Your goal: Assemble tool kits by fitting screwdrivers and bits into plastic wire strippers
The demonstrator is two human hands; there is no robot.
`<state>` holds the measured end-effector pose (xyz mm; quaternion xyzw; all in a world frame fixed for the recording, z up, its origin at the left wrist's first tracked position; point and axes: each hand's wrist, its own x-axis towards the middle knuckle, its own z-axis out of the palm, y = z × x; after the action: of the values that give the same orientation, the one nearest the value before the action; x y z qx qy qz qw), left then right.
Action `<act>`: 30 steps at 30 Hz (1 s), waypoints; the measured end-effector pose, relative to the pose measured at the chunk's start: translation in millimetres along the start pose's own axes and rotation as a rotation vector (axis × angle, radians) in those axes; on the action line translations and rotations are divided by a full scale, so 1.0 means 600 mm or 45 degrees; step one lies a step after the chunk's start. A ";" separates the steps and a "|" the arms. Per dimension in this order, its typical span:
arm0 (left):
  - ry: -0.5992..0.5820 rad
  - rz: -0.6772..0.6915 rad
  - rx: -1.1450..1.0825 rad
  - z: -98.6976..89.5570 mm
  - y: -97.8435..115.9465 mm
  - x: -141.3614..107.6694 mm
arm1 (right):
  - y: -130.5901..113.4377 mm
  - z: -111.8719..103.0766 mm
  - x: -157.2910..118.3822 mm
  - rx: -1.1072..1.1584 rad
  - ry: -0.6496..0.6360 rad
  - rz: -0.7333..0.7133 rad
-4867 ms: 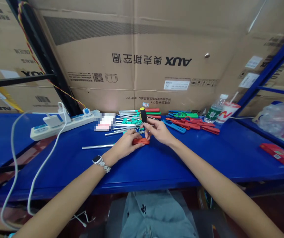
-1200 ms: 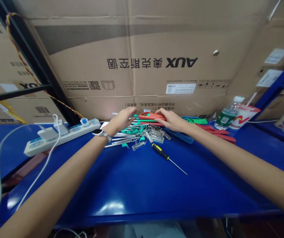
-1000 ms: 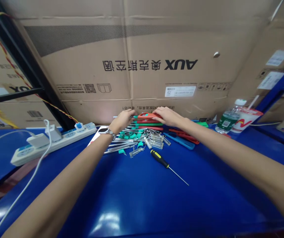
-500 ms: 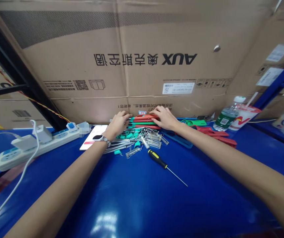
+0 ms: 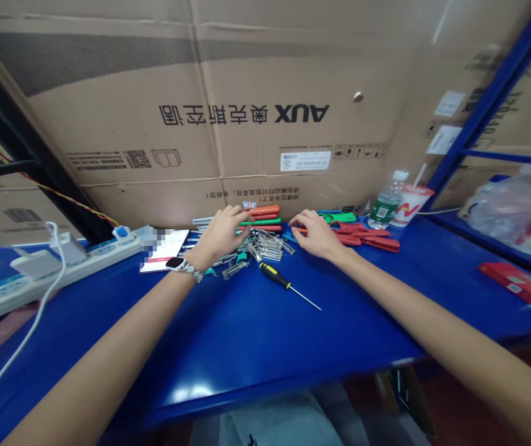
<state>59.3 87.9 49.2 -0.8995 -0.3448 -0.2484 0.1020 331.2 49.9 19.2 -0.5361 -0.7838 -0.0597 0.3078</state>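
- Blue sheet-metal tabletop (image 5: pixel 265 353) lies nearest me, glossy under the light.
- Next comes the black-and-yellow screwdriver (image 5: pixel 280 280), lying loose; its shaft slants right and back towards me, its handle away to the left.
- Beyond it is a scatter of clear plastic pieces (image 5: pixel 271 251) with thin metal wires.
- My left hand (image 5: pixel 223 233) arches palm down over the left part of the pile, fingers half curled near the handles; I cannot tell whether they grip anything.
- My right hand (image 5: pixel 316 234) is well apart from it, thumb and forefinger parted in a wide C, with nothing visible between them; a blue handle shell (image 5: pixel 288 237) lies just beside the thumb.
- Just past my left fingertips, in front of the carton, are the red and green long-nosed lighters (image 5: pixel 268 221). Their long axes run side to side, close to parallel: handles right, metal tubes left.
- I'd judge this a moment between holds, lighters lined up and hands free to work. Any pick from here would call for a narrow pinch that spares the row.
- Right of my right hand, red handle shells (image 5: pixel 379 240) overlap, roughly crosswise to me.
- Behind everything stands the AUX carton (image 5: pixel 242 74), its print upside down.
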 end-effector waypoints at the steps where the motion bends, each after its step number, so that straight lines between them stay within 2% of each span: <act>1: -0.014 0.042 -0.037 0.003 0.014 0.003 | 0.003 -0.007 -0.020 -0.045 -0.035 0.044; 5: -0.074 0.142 -0.160 0.027 0.066 0.014 | 0.012 -0.025 -0.081 -0.195 -0.155 0.175; 10: -0.047 0.122 -0.170 0.052 0.109 0.011 | 0.016 -0.016 -0.096 -0.213 -0.245 0.167; 14: -0.026 0.146 -0.190 0.056 0.117 -0.011 | 0.008 -0.008 -0.091 -0.208 -0.235 0.137; 18: -0.022 0.118 -0.270 0.057 0.115 -0.026 | -0.003 -0.004 -0.092 -0.169 -0.214 0.209; 23: 0.009 0.118 -0.261 0.056 0.121 -0.026 | -0.003 0.000 -0.100 0.062 -0.100 0.249; 25: 0.084 0.105 -0.267 0.049 0.124 -0.027 | -0.008 -0.003 -0.105 0.168 -0.016 0.191; 27: 0.215 0.044 -0.329 0.036 0.125 -0.033 | -0.023 -0.010 -0.110 0.274 0.059 0.047; 30: 0.446 -0.080 -0.446 0.006 0.122 -0.062 | -0.060 -0.021 -0.117 0.398 0.018 -0.228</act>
<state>86.1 13.5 25.6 -0.8355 -0.3012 -0.4596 -0.0051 321.5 -26.8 -0.8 -0.4094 -0.8260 0.0319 0.3862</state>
